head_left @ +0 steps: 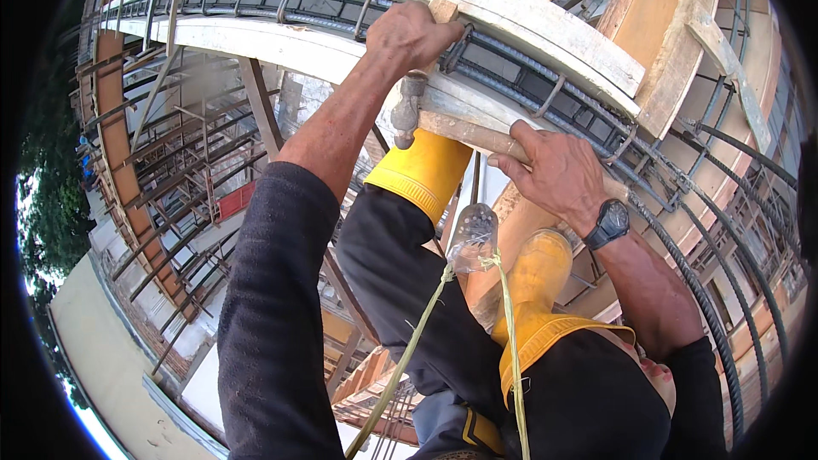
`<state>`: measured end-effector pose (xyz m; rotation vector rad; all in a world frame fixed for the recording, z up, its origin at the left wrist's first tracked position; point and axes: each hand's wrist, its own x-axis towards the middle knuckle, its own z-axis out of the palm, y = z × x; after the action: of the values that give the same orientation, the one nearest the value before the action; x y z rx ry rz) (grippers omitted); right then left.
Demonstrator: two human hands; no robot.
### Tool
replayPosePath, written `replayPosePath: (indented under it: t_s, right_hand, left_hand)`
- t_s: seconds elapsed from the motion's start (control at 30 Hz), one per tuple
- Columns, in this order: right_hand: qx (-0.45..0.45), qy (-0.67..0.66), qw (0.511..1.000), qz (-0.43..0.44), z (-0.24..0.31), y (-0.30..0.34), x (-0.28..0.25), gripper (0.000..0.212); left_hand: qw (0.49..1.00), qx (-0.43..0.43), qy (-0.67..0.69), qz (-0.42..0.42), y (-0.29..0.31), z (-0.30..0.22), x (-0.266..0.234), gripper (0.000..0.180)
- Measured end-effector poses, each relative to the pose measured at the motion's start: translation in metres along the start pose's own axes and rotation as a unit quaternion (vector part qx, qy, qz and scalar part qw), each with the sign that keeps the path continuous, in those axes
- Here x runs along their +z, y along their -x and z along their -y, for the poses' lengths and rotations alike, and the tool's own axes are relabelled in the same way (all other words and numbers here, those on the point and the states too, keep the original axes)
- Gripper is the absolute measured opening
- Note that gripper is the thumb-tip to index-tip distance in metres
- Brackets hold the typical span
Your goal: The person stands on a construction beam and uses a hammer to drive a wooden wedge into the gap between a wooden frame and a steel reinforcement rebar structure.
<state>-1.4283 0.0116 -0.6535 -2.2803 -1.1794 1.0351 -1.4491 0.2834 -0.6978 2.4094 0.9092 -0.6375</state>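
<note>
My left hand (409, 37) is closed around a short wooden strip (443, 10) that lies across the formwork. In my right hand (558, 172) is a hammer (473, 131), gripped near the end of its wooden handle. The worn steel hammer head points left, just below my left wrist and close to the formwork's near board (486, 102). Steel rebar (511, 78) tied with stirrups runs between the two pale boards. From yellow-green string hangs a clear plastic container (474, 237) with what look like nails inside.
Yellow boots (422, 172) are on my feet, beside the near board. Long bent rebar (707, 311) curves along the right. A wooden trough-like form (660, 13) joins at upper right. Scaffolding poles (183, 183) and timber stand far below on the left, with open drops between.
</note>
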Motion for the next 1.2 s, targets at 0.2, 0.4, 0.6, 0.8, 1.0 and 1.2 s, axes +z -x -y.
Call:
replayPosePath:
  t_s: [0.2, 0.4, 0.6, 0.8, 1.0, 1.2]
  right_hand:
    - [0.028, -0.12, 0.991, 0.053, -0.005, 0.039, -0.002, 0.049]
    - [0.069, -0.206, 0.975, 0.053, -0.027, 0.057, 0.0, 0.045]
    - [0.134, -0.263, 0.955, 0.017, -0.043, 0.069, -0.004, 0.039]
    - [0.129, -0.318, 0.934, -0.097, -0.054, 0.062, -0.011, 0.037]
    - [0.183, -0.357, 0.911, -0.093, -0.057, 0.057, -0.019, 0.037]
    - [0.165, -0.332, 0.924, -0.091, -0.058, 0.055, -0.016, 0.039]
  left_hand:
    - [0.999, 0.0, 0.031, -0.009, 0.009, 0.007, -0.002, 0.066]
    - [0.996, -0.025, 0.073, -0.052, 0.012, 0.012, 0.002, 0.062]
    - [0.993, -0.043, 0.101, -0.04, 0.012, 0.003, 0.009, 0.061]
    - [0.979, -0.089, 0.156, -0.097, 0.011, 0.016, 0.011, 0.062]
    - [0.97, -0.149, 0.172, -0.089, 0.008, 0.014, 0.013, 0.066]
    - [0.976, -0.163, 0.132, -0.062, 0.014, 0.015, 0.002, 0.072]
